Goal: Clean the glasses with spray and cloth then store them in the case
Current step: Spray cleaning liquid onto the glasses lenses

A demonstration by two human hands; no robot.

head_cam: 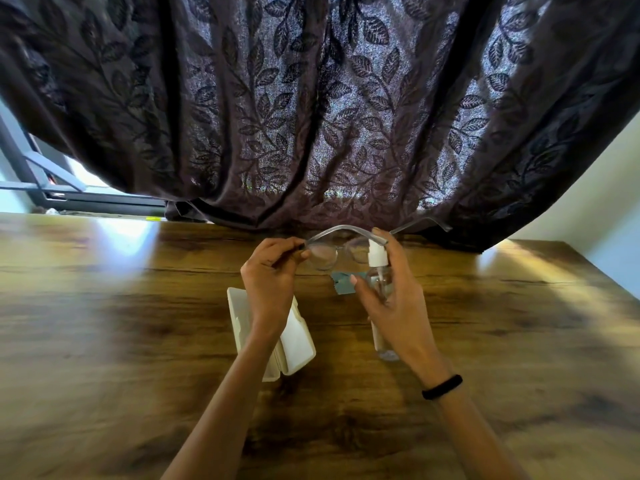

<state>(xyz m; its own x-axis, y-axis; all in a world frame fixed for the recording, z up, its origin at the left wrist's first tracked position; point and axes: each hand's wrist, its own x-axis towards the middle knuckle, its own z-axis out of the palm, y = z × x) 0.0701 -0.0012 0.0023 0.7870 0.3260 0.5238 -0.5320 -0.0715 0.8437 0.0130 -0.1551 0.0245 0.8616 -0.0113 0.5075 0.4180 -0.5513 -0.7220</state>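
The left grip (273,282) pinches the glasses (323,257) at one hinge above the tabletop (138,306), the right grip (394,299) wraps the spray bottle (376,255) beside them: aim its nozzle at a lens, mist lightly, and hold the frame steady.

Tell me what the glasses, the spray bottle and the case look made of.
The glasses look like clear, glossy plastic; the arms are see-through. The spray bottle seems transparent plastic, with an opaque white pump top. The case looks like a cream, smooth hard shell, likely plastic; it holds its open shape.
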